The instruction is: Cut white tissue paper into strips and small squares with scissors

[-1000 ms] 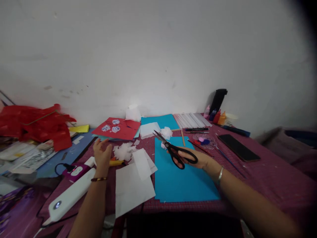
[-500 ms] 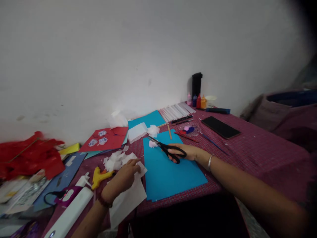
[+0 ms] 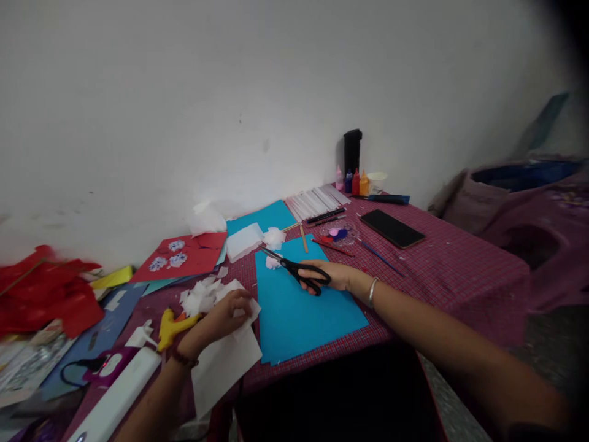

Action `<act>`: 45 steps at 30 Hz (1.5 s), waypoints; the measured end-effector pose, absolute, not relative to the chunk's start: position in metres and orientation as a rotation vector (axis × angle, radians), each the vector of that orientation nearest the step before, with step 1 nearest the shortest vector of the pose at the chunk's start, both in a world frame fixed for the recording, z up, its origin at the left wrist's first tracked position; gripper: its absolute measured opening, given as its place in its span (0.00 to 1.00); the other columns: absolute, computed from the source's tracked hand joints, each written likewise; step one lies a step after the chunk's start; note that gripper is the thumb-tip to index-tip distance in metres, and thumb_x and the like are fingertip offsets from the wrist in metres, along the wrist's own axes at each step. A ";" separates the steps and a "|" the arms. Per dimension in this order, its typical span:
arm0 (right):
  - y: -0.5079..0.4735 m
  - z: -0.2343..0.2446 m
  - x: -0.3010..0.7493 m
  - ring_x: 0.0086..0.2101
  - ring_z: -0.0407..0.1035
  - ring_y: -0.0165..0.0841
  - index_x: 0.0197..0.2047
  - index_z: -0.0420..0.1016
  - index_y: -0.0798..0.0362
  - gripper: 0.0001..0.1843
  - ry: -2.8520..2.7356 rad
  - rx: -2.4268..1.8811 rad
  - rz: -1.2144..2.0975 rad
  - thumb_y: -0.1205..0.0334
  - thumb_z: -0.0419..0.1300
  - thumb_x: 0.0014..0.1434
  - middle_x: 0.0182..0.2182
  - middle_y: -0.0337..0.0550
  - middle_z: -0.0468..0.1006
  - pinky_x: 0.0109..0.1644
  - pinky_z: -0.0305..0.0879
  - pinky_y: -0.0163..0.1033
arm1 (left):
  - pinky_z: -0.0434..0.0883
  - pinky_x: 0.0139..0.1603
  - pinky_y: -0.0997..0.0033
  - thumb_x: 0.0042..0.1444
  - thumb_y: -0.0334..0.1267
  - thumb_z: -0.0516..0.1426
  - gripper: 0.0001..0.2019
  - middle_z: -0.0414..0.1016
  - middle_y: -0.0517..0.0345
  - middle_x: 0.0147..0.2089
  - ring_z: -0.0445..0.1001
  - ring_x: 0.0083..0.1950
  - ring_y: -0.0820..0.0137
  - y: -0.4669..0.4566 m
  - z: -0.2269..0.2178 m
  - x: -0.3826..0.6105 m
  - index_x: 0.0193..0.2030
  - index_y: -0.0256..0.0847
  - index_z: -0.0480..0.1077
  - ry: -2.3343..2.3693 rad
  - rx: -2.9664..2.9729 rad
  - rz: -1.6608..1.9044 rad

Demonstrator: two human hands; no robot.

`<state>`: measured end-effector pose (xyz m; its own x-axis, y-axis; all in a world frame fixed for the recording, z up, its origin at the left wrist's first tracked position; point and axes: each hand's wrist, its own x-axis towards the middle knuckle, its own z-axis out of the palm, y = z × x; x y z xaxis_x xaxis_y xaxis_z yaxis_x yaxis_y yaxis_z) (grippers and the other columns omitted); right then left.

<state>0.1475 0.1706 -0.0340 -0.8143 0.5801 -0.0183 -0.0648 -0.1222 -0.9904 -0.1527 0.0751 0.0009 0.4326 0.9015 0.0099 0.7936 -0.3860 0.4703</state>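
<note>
My right hand [image 3: 334, 274] grips black scissors [image 3: 294, 269] and rests on a blue paper sheet [image 3: 299, 307]; the blades point left toward a small white tissue flower [image 3: 271, 263]. My left hand [image 3: 225, 316] is curled, fingers pinching a white paper sheet [image 3: 223, 359] at its upper edge. A heap of white tissue scraps [image 3: 200, 298] lies just beyond that hand. A yellow glue gun [image 3: 171, 322] sits to its left.
A red card with white flowers [image 3: 181, 258], red crumpled paper [image 3: 41, 294], a white power bank [image 3: 117, 399], a black phone [image 3: 391, 228], pens, paint bottles [image 3: 352, 182] and a black flask [image 3: 352, 150] crowd the checked red tablecloth [image 3: 451, 264]. White wall behind.
My left hand dropped from open above the table onto the white paper and closed on it. The view swung right; the right hand with the scissors stayed on the blue sheet.
</note>
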 end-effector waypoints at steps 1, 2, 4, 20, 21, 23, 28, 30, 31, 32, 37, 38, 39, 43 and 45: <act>0.170 -0.033 0.148 0.23 0.66 0.26 0.37 0.63 0.55 0.28 -1.742 -0.576 1.967 0.36 0.61 0.52 0.27 0.37 0.70 0.24 0.62 0.31 | 0.69 0.53 0.62 0.50 0.29 0.56 0.08 0.77 0.50 0.50 0.74 0.51 0.60 0.075 0.003 -0.152 0.29 0.45 0.76 1.440 2.302 0.398; 0.170 -0.031 0.148 0.23 0.66 0.26 0.37 0.64 0.55 0.28 -1.770 -0.583 1.942 0.36 0.60 0.52 0.27 0.37 0.70 0.24 0.62 0.32 | 0.71 0.51 0.63 0.51 0.30 0.56 0.07 0.77 0.51 0.50 0.75 0.50 0.61 0.075 0.007 -0.152 0.29 0.45 0.75 1.446 2.312 0.431; 0.170 -0.025 0.154 0.22 0.64 0.26 0.39 0.66 0.56 0.28 -1.842 -0.607 1.874 0.37 0.61 0.53 0.26 0.36 0.70 0.24 0.60 0.32 | 0.73 0.45 0.66 0.54 0.33 0.55 0.07 0.78 0.51 0.48 0.77 0.47 0.62 0.074 0.018 -0.154 0.30 0.44 0.74 1.484 2.333 0.531; 0.116 -0.042 0.283 0.50 0.70 0.43 0.59 0.68 0.49 0.31 -2.410 -1.304 0.465 0.69 0.55 0.50 0.53 0.49 0.74 0.55 0.64 0.47 | 0.63 0.40 0.59 0.63 0.28 0.47 0.12 0.73 0.51 0.32 0.70 0.34 0.61 0.075 0.038 -0.025 0.42 0.39 0.71 1.766 2.894 0.823; 0.116 -0.047 0.288 0.51 0.69 0.43 0.60 0.67 0.50 0.31 -2.408 -1.322 0.441 0.69 0.55 0.50 0.53 0.50 0.73 0.56 0.63 0.48 | 0.63 0.37 0.60 0.62 0.28 0.48 0.11 0.74 0.52 0.32 0.70 0.33 0.62 0.071 0.031 -0.008 0.41 0.40 0.70 1.697 2.943 0.772; 0.115 -0.053 0.297 0.51 0.69 0.43 0.59 0.66 0.52 0.31 -2.399 -1.359 0.392 0.69 0.54 0.50 0.52 0.52 0.73 0.56 0.63 0.49 | 0.63 0.33 0.62 0.62 0.28 0.50 0.08 0.74 0.55 0.31 0.70 0.31 0.64 0.060 0.014 0.024 0.39 0.41 0.70 1.536 3.030 0.661; 0.115 -0.062 0.311 0.50 0.69 0.46 0.59 0.67 0.53 0.31 -2.366 -1.418 0.324 0.67 0.54 0.50 0.51 0.53 0.74 0.57 0.63 0.52 | 0.66 0.32 0.63 0.61 0.30 0.52 0.07 0.76 0.55 0.33 0.72 0.31 0.64 0.038 -0.024 0.064 0.43 0.39 0.70 1.421 3.049 0.482; 0.114 -0.062 0.313 0.51 0.68 0.47 0.59 0.67 0.55 0.30 -2.346 -1.443 0.296 0.66 0.55 0.50 0.51 0.55 0.73 0.57 0.62 0.53 | 0.68 0.34 0.62 0.61 0.30 0.53 0.13 0.78 0.53 0.37 0.75 0.34 0.62 0.030 -0.036 0.062 0.52 0.37 0.67 1.500 2.998 0.421; 0.113 -0.062 0.314 0.51 0.68 0.48 0.59 0.67 0.56 0.30 -2.335 -1.452 0.288 0.65 0.55 0.51 0.51 0.56 0.73 0.57 0.62 0.54 | 0.70 0.36 0.62 0.60 0.30 0.53 0.16 0.78 0.52 0.39 0.75 0.36 0.61 0.025 -0.042 0.058 0.55 0.36 0.65 1.544 2.964 0.399; 0.111 -0.061 0.314 0.51 0.68 0.48 0.59 0.67 0.57 0.29 -2.322 -1.460 0.284 0.65 0.54 0.51 0.50 0.57 0.72 0.57 0.62 0.54 | 0.71 0.38 0.61 0.59 0.29 0.53 0.18 0.79 0.51 0.41 0.76 0.38 0.60 0.019 -0.047 0.052 0.56 0.36 0.65 1.580 2.928 0.394; 0.101 -0.053 0.314 0.50 0.66 0.44 0.59 0.66 0.55 0.27 -2.282 -1.463 0.352 0.65 0.56 0.55 0.49 0.53 0.71 0.58 0.61 0.52 | 0.73 0.41 0.63 0.57 0.25 0.49 0.12 0.80 0.52 0.39 0.77 0.38 0.63 -0.007 -0.057 0.013 0.42 0.40 0.71 1.546 2.901 0.794; 0.098 -0.051 0.314 0.50 0.66 0.44 0.60 0.66 0.55 0.28 -2.269 -1.475 0.362 0.65 0.56 0.55 0.49 0.53 0.71 0.58 0.61 0.51 | 0.73 0.42 0.63 0.57 0.25 0.48 0.13 0.80 0.52 0.38 0.77 0.38 0.63 -0.009 -0.056 0.006 0.39 0.41 0.71 1.499 2.925 0.888; 0.096 -0.049 0.314 0.50 0.66 0.43 0.60 0.65 0.54 0.28 -2.265 -1.482 0.373 0.65 0.57 0.55 0.50 0.52 0.71 0.58 0.60 0.51 | 0.72 0.44 0.63 0.56 0.25 0.47 0.13 0.80 0.53 0.38 0.77 0.39 0.64 -0.008 -0.055 -0.001 0.38 0.41 0.71 1.432 2.957 0.956; 0.087 -0.042 0.315 0.50 0.65 0.43 0.60 0.66 0.52 0.27 -2.275 -1.487 0.397 0.64 0.59 0.56 0.50 0.52 0.70 0.58 0.60 0.51 | 0.72 0.46 0.67 0.55 0.27 0.48 0.13 0.81 0.56 0.36 0.77 0.40 0.66 0.000 -0.057 -0.024 0.39 0.43 0.72 1.195 3.139 1.081; 0.080 -0.035 0.314 0.50 0.65 0.43 0.60 0.66 0.52 0.27 -2.270 -1.485 0.396 0.64 0.59 0.57 0.49 0.52 0.70 0.57 0.61 0.51 | 0.73 0.46 0.68 0.56 0.29 0.48 0.13 0.81 0.57 0.36 0.77 0.40 0.66 0.002 -0.067 -0.037 0.39 0.44 0.73 1.061 3.240 1.098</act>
<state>0.3141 0.0797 -0.0355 -0.3571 0.9179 0.1728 0.8054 0.3963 -0.4408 -0.0368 0.0020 -0.0666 0.6539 0.3800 0.6543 0.6409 -0.7377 -0.2121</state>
